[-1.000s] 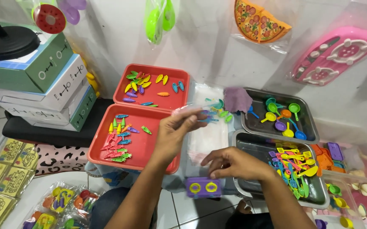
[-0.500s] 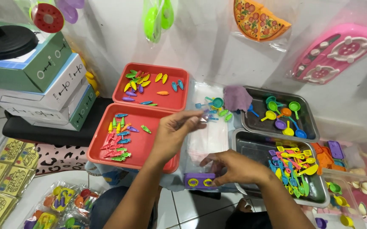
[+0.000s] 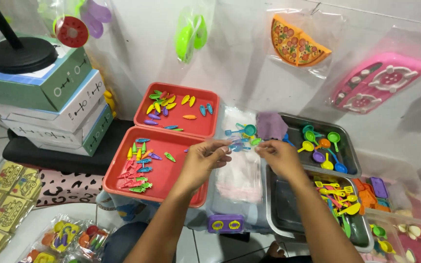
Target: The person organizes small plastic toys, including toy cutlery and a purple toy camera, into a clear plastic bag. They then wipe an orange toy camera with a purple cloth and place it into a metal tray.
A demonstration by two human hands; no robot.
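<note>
Right hand (image 3: 279,157) has risen from the metal tray (image 3: 281,214), seemingly sharing left hand's (image 3: 205,158) clear bag (image 3: 239,146).

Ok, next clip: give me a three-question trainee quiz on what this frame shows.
1. True or false: both hands, left hand and right hand, are raised together over the stack of clear bags.
2. What colour are the two trays left of the hands, near red tray and far red tray?
A. Blue
B. Red
C. Silver
3. What kind of toys lie in the far metal tray?

Key
1. True; they appear to pinch a thin clear bag between them.
2. B.
3. Small coloured spoons or ladles.
</note>
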